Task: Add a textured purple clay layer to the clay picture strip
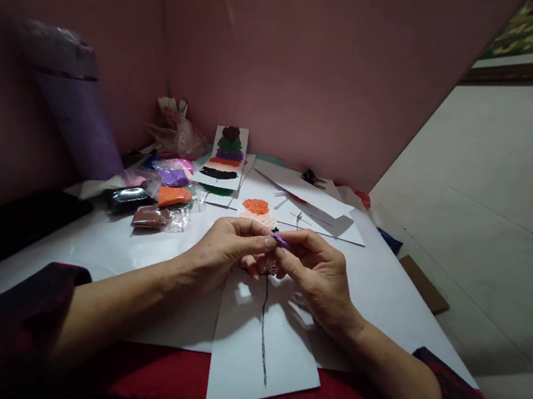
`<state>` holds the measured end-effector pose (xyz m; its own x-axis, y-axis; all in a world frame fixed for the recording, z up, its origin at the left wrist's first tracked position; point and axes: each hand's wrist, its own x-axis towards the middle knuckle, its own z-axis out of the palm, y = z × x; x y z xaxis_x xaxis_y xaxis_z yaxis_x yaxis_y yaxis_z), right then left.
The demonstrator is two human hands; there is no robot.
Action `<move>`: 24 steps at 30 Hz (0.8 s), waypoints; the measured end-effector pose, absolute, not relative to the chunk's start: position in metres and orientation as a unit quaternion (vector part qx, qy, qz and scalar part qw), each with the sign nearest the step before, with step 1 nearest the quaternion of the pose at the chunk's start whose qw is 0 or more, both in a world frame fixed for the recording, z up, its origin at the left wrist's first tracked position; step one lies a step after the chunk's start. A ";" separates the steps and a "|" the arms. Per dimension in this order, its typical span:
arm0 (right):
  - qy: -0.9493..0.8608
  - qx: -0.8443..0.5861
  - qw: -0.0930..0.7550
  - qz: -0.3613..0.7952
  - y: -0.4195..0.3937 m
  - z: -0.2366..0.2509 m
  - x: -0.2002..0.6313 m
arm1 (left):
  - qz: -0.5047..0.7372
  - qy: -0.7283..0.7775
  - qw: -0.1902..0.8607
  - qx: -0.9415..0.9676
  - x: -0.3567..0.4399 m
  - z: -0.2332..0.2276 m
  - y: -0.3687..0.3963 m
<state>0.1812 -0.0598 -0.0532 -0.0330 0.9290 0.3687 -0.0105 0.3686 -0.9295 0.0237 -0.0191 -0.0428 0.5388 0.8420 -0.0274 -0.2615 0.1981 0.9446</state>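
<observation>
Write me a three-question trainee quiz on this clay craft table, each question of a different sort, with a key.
1. True or false: the left hand and the right hand pinch the small purple clay piece together.
2. Multiple choice: the black line on the white sheet runs (A) straight down from below the hands toward the person, (B) across the packets, (C) along the wall.
3. Fill in: the orange clay flower lies just beyond the ____.

Key
1. True.
2. A.
3. Hands. The bagged clay packets lie to the left, and the colour sample card stands farther back.
</observation>
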 end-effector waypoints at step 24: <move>-0.528 -0.395 0.580 0.478 -0.052 -0.056 0.183 | 0.451 0.303 0.711 0.447 0.020 -0.039 -0.017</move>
<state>0.1834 -0.0520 -0.0559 -0.0156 0.9721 0.2341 -0.1366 0.2299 -0.9636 0.0204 -0.0172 -0.0391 0.4099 0.9117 -0.0264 -0.3706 0.1929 0.9086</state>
